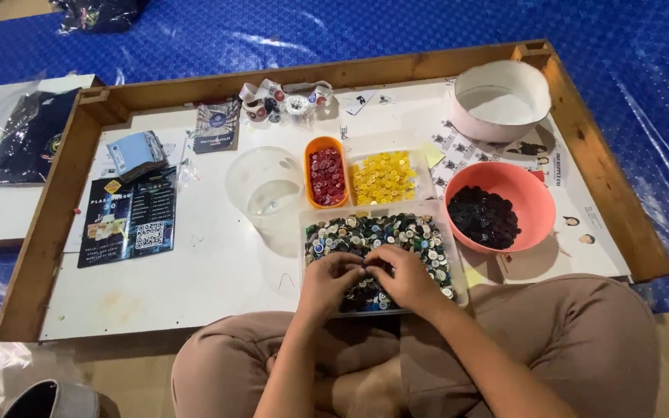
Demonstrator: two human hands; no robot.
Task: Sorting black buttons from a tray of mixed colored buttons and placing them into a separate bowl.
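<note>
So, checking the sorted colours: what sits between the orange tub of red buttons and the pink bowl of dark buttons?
The head view shows a clear tray of yellow buttons between them.

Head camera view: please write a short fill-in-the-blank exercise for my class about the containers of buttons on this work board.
1. Both hands, left hand and right hand, rest in the clear tray of ______ buttons.
2. The orange oval dish holds ______ buttons.
3. The buttons in the coral bowl are ______.
4. The clear box beside the oval dish holds ______ buttons.

Missing words: mixed-colour; red; black; yellow
</note>
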